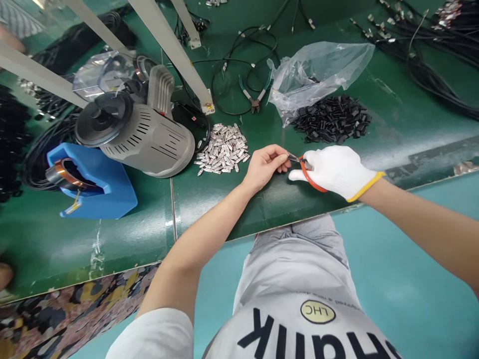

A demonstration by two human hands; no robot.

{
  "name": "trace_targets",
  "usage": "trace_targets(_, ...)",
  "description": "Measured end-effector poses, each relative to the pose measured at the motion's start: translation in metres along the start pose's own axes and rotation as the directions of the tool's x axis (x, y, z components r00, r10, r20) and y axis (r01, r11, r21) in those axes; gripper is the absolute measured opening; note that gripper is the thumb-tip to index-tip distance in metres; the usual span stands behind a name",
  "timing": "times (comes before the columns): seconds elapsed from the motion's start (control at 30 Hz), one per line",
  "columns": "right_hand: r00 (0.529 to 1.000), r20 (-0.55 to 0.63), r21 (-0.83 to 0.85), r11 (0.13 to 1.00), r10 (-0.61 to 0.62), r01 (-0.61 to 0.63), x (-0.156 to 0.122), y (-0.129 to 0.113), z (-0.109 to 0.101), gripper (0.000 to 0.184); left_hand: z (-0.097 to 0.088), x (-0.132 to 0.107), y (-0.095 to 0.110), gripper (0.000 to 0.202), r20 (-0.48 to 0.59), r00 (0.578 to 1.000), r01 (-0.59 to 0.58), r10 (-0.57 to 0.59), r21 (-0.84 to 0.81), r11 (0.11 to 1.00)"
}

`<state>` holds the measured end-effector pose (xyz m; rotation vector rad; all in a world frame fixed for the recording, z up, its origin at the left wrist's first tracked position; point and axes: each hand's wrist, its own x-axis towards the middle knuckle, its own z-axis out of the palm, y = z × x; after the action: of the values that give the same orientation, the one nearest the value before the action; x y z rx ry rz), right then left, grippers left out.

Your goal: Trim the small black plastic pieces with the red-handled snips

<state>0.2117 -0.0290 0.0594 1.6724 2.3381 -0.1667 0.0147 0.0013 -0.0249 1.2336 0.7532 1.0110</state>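
White knit cotton with a yellow cuff covers our right hand (335, 172), which is closed around the red loop handles of small snips (311, 175). Their thin metal tips point toward our bare left hand (265, 167), whose thumb and fingers pinch a small metal piece (289, 157), too small to make out clearly, right of the frame's centre. The hands nearly touch, just above the front edge of the green bench (93, 239).

Just left of the hands, a heap of silver metal terminals (223, 148) lies on the bench. Up to the right sits a heap of black plastic pieces (332, 118), touching a crumpled clear plastic bag (318, 75). Left of the bag, near the top centre, lie green-handled side cutters (254, 94) among loops of thin black wire (239, 60). Bundled black cables with metal ends (411, 45) fill the upper right corner.

Farther left, a grey vented cylindrical machine (149, 147) lies beside a blue plastic holder (92, 182) carrying a roll of amber tape (65, 175). Pale metal struts (164, 50) cross the upper left of the frame. Along the bottom, our grey shorts (295, 239) and a printed shirt (299, 319) show against a teal floor (404, 279).
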Motion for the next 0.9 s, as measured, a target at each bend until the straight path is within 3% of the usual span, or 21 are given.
trace_targets(0.17, 1.000, 0.000, 0.029, 0.999, 0.029, -0.029, 0.000, 0.002, 0.008, 0.081, 0.002, 0.000, -0.001, 0.038, -0.020, 1.000, 0.011, -0.010, 0.026, 1.000)
trace_targets(0.47, 0.996, -0.081, 0.013, 0.999, -0.042, 0.043, 0.005, 0.011, 0.024, 0.075, 0.002, 0.001, -0.003, 0.037, -0.040, 0.999, 0.005, -0.006, -0.018, 1.000)
trace_targets(0.7, 0.983, -0.174, -0.052, 0.997, -0.062, 0.054, -0.002, 0.006, 0.023, 0.074, -0.001, 0.000, -0.003, 0.041, 0.009, 0.999, 0.051, -0.050, -0.058, 0.997)
trace_targets(0.9, 0.984, -0.161, -0.070, 0.995, -0.077, 0.066, 0.000, 0.000, 0.020, 0.074, -0.003, 0.000, -0.003, 0.040, -0.001, 0.998, 0.066, -0.067, -0.096, 0.993)
